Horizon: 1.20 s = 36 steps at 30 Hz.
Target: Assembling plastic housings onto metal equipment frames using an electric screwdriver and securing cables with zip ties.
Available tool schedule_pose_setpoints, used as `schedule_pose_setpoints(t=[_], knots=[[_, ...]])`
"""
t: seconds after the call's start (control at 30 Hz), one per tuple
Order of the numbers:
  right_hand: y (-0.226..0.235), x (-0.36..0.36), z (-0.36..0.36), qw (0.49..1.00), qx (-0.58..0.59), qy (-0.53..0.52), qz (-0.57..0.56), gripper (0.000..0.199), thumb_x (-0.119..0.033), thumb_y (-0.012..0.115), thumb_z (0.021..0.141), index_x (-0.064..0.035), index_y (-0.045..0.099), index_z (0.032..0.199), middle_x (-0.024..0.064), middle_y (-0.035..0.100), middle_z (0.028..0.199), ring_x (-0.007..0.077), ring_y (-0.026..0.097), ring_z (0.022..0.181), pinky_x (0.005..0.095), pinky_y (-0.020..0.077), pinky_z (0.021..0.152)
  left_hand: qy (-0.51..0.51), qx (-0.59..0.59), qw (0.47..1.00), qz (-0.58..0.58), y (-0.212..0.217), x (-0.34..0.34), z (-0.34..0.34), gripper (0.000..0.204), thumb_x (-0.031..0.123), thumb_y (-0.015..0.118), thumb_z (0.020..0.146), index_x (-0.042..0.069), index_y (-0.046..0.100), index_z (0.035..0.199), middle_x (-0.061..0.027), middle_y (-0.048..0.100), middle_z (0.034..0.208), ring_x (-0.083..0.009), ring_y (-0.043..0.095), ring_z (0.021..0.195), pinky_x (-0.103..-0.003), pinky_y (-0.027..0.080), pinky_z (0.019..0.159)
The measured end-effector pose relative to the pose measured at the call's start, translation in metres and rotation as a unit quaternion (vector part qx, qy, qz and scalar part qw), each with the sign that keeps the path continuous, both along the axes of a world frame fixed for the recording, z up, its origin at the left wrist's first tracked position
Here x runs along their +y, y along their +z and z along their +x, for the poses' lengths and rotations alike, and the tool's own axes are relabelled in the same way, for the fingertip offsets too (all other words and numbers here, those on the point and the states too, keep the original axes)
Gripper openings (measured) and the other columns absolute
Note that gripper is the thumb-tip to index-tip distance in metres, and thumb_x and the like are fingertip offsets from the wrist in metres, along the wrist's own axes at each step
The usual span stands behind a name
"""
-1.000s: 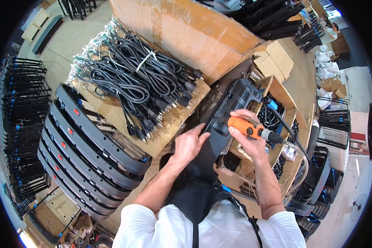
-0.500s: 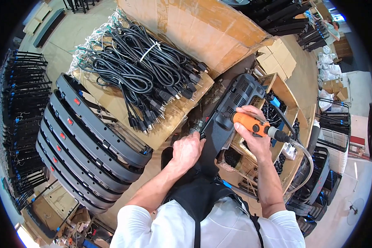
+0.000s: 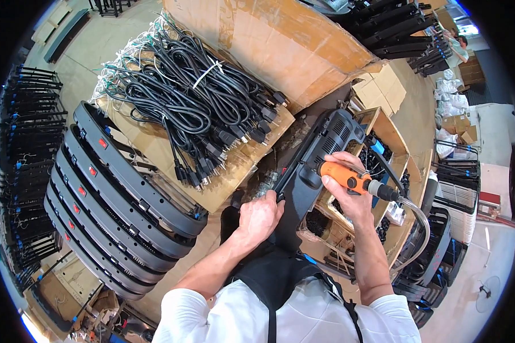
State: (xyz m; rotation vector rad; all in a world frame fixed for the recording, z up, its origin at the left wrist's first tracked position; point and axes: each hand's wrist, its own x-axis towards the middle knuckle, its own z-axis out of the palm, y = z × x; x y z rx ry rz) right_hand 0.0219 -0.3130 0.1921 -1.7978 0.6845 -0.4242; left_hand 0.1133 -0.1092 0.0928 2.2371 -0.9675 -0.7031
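Note:
A long dark grey plastic housing [image 3: 336, 134] with vent slots slants away in front of me. My left hand [image 3: 260, 216] is closed on its near left edge, thumb and fingers pinching the rim. In my right hand [image 3: 353, 197] is an orange air screwdriver [image 3: 344, 175], with fingers wrapped round its body. Its front end points left at the housing beside the vents; the tip is hidden, so I cannot tell whether it touches. From its back a clear hose [image 3: 424, 226] curves down past my right forearm.
Bundled black power cords [image 3: 183, 97] lie on a cardboard-topped stack at the left, with an upright cardboard sheet [image 3: 280, 46] behind. Curved grey panels [image 3: 137, 197] with red switches are stacked left. Right of the housing stands a wooden bin [image 3: 409, 143] of small black parts. Another person [image 3: 459, 50] is far right.
The whole view has shifted slightly. Both hands keep their holds on the housing and the air screwdriver, with little visible movement between them.

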Motion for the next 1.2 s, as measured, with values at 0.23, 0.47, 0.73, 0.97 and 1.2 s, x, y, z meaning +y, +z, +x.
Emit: schedule_pose_setpoints(t=[0.23,0.47,0.73,0.97,1.2], knots=[[0.005,-0.002,0.005,0.996,0.053,0.033,-0.056,0.051,-0.008,0.083,0.086,-0.0044,0.062,0.132,0.0103,0.070,0.127,0.0206,0.066,0.117,0.0374,0.0523,0.105,-0.002,0.013,1.000,-0.007,0.003,0.000,0.002,0.033,0.032,0.071,0.095,0.000,0.064,0.097,-0.0233,0.071,0.076,-0.0410,0.072,0.072,-0.050,0.058,0.066],[-0.001,0.001,0.009,0.997,0.057,0.038,-0.040,0.051,-0.006,0.082,0.086,-0.0033,0.061,0.132,0.0109,0.070,0.128,0.0205,0.067,0.117,0.0374,0.0524,0.105,0.005,0.028,0.999,-0.022,-0.004,0.003,0.004,0.032,0.031,0.071,0.095,0.000,0.063,0.096,-0.0232,0.070,0.073,-0.0409,0.072,0.070,-0.051,0.057,0.065],[-0.006,0.004,0.013,0.996,0.057,0.039,-0.051,0.050,-0.005,0.082,0.087,-0.0029,0.061,0.132,0.0118,0.070,0.128,0.0204,0.066,0.118,0.0369,0.0522,0.105,-0.004,0.013,1.000,-0.028,-0.013,0.003,0.003,0.031,0.029,0.072,0.095,0.000,0.061,0.094,-0.0225,0.070,0.074,-0.0402,0.072,0.070,-0.050,0.057,0.063],[-0.003,0.004,0.018,0.998,0.057,0.022,-0.014,0.047,-0.006,0.081,0.088,-0.0032,0.062,0.130,0.0117,0.071,0.127,0.0206,0.067,0.116,0.0366,0.0524,0.104,-0.014,-0.005,1.000,-0.018,-0.007,0.002,0.005,0.031,0.029,0.070,0.096,0.000,0.060,0.093,-0.0208,0.071,0.076,-0.0385,0.072,0.070,-0.049,0.058,0.063],[-0.017,0.001,0.017,0.997,0.050,0.040,-0.051,0.041,-0.005,0.081,0.085,-0.0046,0.067,0.124,0.0099,0.072,0.124,0.0197,0.068,0.112,0.0356,0.0538,0.101,-0.017,0.004,1.000,-0.012,-0.010,0.000,0.004,0.030,0.028,0.070,0.097,0.000,0.059,0.092,-0.0218,0.070,0.075,-0.0398,0.072,0.069,-0.050,0.058,0.062]])
